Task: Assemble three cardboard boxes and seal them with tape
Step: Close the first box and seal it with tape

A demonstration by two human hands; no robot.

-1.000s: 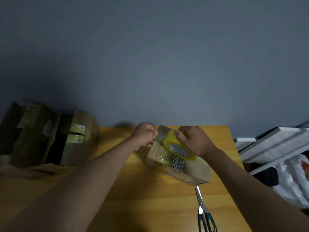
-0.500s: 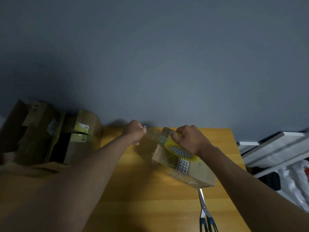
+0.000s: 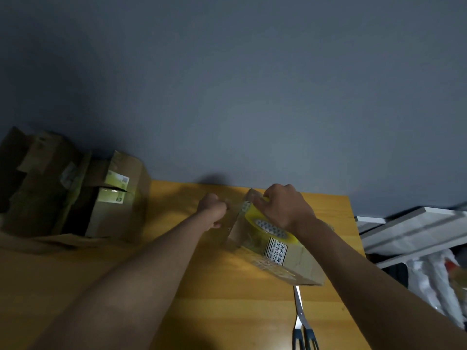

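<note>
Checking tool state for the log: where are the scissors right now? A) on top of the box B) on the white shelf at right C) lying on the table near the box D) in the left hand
C: the scissors lie on the table, blades pointing toward the box, with neither hand touching them.

There is one camera, worn on the person's head. It looks forward and a little down, close over the yellow worktop (image 3: 192,294). The grey wall (image 3: 227,84) fills the top, toward 12 o'clock. Both arms reach in from 6 o'clock.
</note>
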